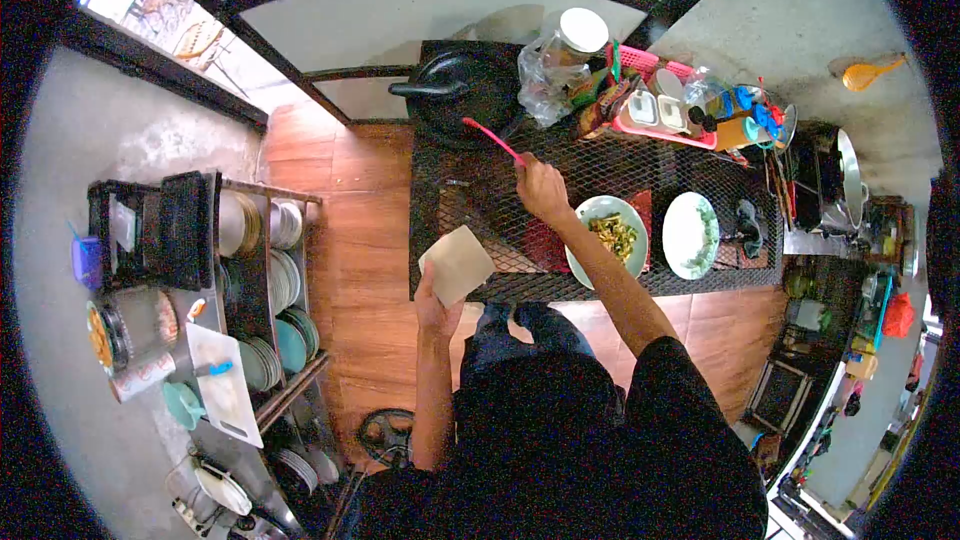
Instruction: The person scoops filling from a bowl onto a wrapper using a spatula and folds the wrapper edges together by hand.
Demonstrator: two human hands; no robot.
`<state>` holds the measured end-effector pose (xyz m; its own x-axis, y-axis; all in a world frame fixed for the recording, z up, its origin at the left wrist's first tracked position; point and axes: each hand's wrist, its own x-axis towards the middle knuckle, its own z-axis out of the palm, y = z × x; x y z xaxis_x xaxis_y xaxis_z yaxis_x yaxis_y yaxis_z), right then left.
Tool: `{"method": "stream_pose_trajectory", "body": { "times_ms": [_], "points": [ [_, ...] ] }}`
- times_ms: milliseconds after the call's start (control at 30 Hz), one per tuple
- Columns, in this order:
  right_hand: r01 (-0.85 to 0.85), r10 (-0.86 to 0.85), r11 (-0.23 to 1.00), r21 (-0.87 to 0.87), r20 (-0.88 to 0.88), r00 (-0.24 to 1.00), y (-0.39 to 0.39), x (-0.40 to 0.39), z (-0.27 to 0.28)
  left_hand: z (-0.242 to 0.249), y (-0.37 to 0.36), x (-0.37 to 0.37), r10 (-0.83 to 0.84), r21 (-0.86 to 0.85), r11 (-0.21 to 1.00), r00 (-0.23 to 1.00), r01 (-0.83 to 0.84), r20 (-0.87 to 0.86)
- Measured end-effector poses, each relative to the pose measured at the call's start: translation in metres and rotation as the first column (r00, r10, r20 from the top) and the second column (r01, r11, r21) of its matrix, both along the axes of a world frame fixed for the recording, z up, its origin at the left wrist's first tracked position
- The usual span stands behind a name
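Note:
My left hand (436, 313) is closed on a beige square piece (460, 265) that looks like paper or card, held in front of the mesh-topped table. Over the table, my right hand (543, 192) grips a thin pink plastic utensil (491, 140); its far end points toward a dark stone mortar (425, 120) with a black pestle (440, 83). What that end is shaped like is too small to tell. Beneath my right forearm is a pale bowl (637, 215) of chopped, cooked-looking food, partly hidden by the arm. To its right stands a plate (677, 240) with white rice-like food.
A pink basket (665, 132) of containers and packets sits at the table's back right, beside a white-lidded jar (583, 30) and plastic bag. A large pot (850, 180) stands further right. At left, a rack (265, 285) holds stacked plates and a white cutting board (225, 380).

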<state>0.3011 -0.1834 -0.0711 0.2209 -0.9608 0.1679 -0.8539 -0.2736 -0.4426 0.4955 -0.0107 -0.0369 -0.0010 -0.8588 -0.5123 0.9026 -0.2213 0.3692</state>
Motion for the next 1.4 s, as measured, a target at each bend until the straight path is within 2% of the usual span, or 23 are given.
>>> {"method": "stream_pose_trajectory", "body": {
  "times_ms": [33,67,200,300,367,400,500,533,567,633,667,700,767,800,833,900,967,1033,1100,1233,1333,1367,1400],
  "points": [
    [0.046,-0.046,0.999,-0.013,0.041,0.998,0.001,0.003,0.006,0.000,0.000,0.001,-0.004,-0.024,1.000,1.000,0.004,0.005],
    [0.098,-0.099,0.992,0.084,0.005,0.995,0.000,0.005,0.006,0.000,0.001,0.002,-0.006,-0.046,0.999,1.000,0.007,0.009],
    [0.151,-0.146,0.985,0.081,-0.061,0.987,0.001,-0.002,-0.017,-0.010,-0.001,0.006,-0.002,-0.026,1.000,1.000,0.002,-0.014],
    [0.194,-0.194,0.981,0.033,0.010,0.981,0.007,-0.012,-0.024,-0.008,-0.003,0.005,-0.015,-0.002,1.000,1.000,0.015,0.004],
    [0.213,-0.240,0.960,0.182,0.137,0.961,0.014,-0.014,0.002,-0.002,-0.004,0.004,-0.011,0.031,0.999,0.999,0.010,0.031],
    [0.209,-0.246,0.960,0.186,0.206,0.947,0.014,-0.020,-0.004,-0.002,-0.006,0.003,-0.011,0.029,1.000,0.999,0.010,0.033],
    [0.158,-0.236,0.948,0.277,0.277,0.932,0.011,-0.038,-0.010,-0.003,-0.006,-0.001,-0.013,-0.086,0.996,1.000,0.012,-0.013],
    [0.171,-0.190,0.977,0.124,0.169,0.967,0.013,-0.040,-0.010,-0.005,-0.006,-0.003,-0.020,-0.106,0.994,0.999,0.017,-0.029],
    [0.168,-0.188,0.978,0.124,0.176,0.966,0.010,-0.039,-0.012,-0.006,-0.006,-0.003,-0.029,-0.128,0.991,0.999,0.023,-0.042],
    [0.136,-0.107,0.982,-0.132,0.204,0.973,0.002,-0.036,0.008,0.000,-0.007,-0.007,-0.044,-0.097,0.994,0.999,0.043,-0.009],
    [0.111,-0.077,0.979,-0.168,0.197,0.977,-0.004,-0.032,0.015,0.002,-0.008,-0.008,-0.061,-0.062,0.996,0.998,0.062,0.014],
    [0.115,-0.081,0.979,-0.167,0.199,0.977,-0.008,-0.030,0.011,0.001,-0.008,-0.009,-0.065,-0.061,0.996,0.998,0.065,0.016],
    [0.121,-0.121,0.992,-0.023,0.008,0.993,-0.015,-0.026,0.004,-0.002,-0.008,-0.012,-0.070,-0.021,0.997,0.997,0.071,0.024],
    [0.030,-0.032,0.999,-0.031,-0.063,0.998,-0.016,-0.026,0.006,-0.001,-0.008,-0.012,-0.072,-0.020,0.997,0.997,0.072,0.025],
    [0.031,-0.033,0.999,-0.030,-0.062,0.998,-0.016,-0.025,0.008,0.000,-0.008,-0.013,-0.069,-0.019,0.997,0.997,0.069,0.028],
    [0.080,-0.078,0.997,-0.017,0.098,0.992,-0.015,-0.025,0.011,0.001,-0.009,-0.014,-0.060,-0.017,0.998,0.998,0.061,0.030],
    [0.049,-0.041,0.996,-0.078,0.094,0.995,-0.013,-0.026,0.002,0.002,-0.008,-0.014,-0.098,-0.089,0.991,0.995,0.099,0.023],
    [0.027,-0.014,0.989,-0.142,0.092,0.996,-0.012,-0.028,0.002,0.000,-0.007,-0.016,-0.100,-0.069,0.992,0.994,0.102,0.033],
    [0.089,-0.089,0.996,0.009,0.123,0.988,-0.011,-0.026,0.006,-0.001,-0.005,-0.018,-0.090,-0.043,0.995,0.995,0.092,0.044],
    [0.142,-0.144,0.990,0.021,0.206,0.968,-0.012,-0.024,0.021,-0.003,-0.003,-0.021,-0.085,-0.031,0.996,0.995,0.087,0.054],
    [0.201,-0.245,0.959,0.201,0.231,0.942,0.004,-0.033,0.037,-0.005,0.004,-0.021,-0.085,0.058,0.995,0.994,0.081,0.066],
    [0.194,-0.244,0.966,0.171,0.356,0.902,0.013,-0.035,0.044,-0.009,0.004,-0.023,-0.089,0.098,0.992,0.992,0.080,0.090],
    [0.192,-0.235,0.972,0.138,0.474,0.849,0.023,-0.043,0.051,-0.025,0.006,-0.022,-0.083,0.028,0.996,0.994,0.081,0.068]
  ]
}}
